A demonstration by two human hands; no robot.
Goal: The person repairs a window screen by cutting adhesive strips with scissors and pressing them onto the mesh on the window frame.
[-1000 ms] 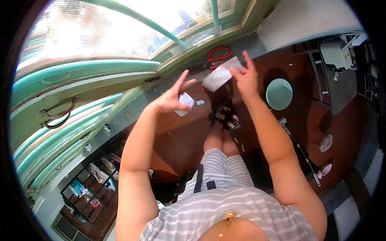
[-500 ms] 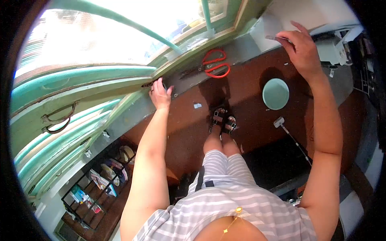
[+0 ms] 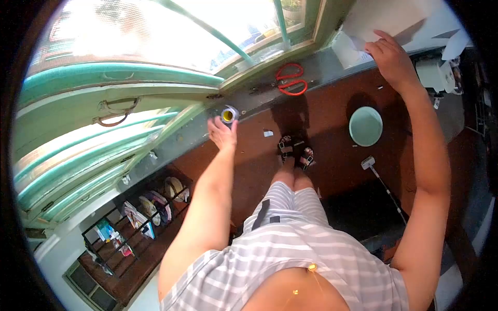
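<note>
At the window sill, my left hand has its fingers curled round a roll of tape with a yellow core, tilted so the hole faces up. Slight blur covers those fingers. My right hand is raised by the white wall at the upper right, finger and thumb together on a thin, see-through strip of tape. Red-handled scissors lie on the sill between the two hands, their handles reaching over its edge.
A barred window with a handled frame fills the upper left. On the brown floor stand a pale green bucket and a long-handled cleaning tool. A paper scrap lies near my sandals. A black rack holds items at lower left.
My left hand has come away from the window frame, bringing the tape roll into sight. My right hand's fingertips are closer to the wall. The whole view has shifted slightly.
</note>
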